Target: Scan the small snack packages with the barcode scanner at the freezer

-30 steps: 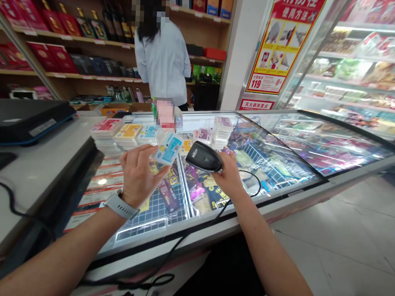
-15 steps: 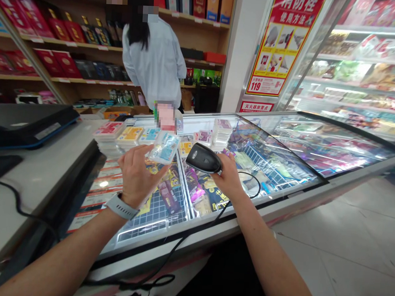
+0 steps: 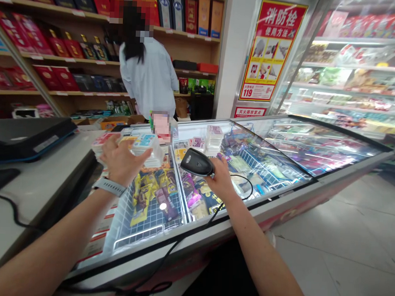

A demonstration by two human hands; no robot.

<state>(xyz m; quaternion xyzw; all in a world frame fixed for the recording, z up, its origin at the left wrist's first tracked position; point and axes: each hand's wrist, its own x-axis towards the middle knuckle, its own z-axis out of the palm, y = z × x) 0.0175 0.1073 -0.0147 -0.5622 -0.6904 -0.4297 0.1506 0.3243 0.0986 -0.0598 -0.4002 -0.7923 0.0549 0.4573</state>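
Observation:
My left hand (image 3: 120, 160), wearing a light wristband watch, hovers over stacked clear plastic boxes at the freezer's left end. Its fingers and thumb are spread apart, with nothing seen gripped between them. Right by the thumb stands a stack of blue-labelled boxes (image 3: 147, 140). Yellow-labelled boxes (image 3: 127, 142) are partly hidden behind the fingers, and red-labelled boxes (image 3: 103, 138) lie left of them. My right hand (image 3: 219, 178) is closed around the handle of a black barcode scanner (image 3: 196, 162), whose head points left above the freezer glass.
Under the glass of the chest freezer (image 3: 167, 238) are wire baskets with wrapped items. The scanner's cable (image 3: 176, 247) runs across its front edge. Purple-labelled boxes (image 3: 214, 142) are stacked beyond the scanner. A person (image 3: 150, 76) stands across the freezer. A black device (image 3: 31, 132) sits on the left counter.
My left hand has let go of the blue-labelled box, which now appears among the blue stack, and has moved left with fingers spread. The right hand still holds the scanner.

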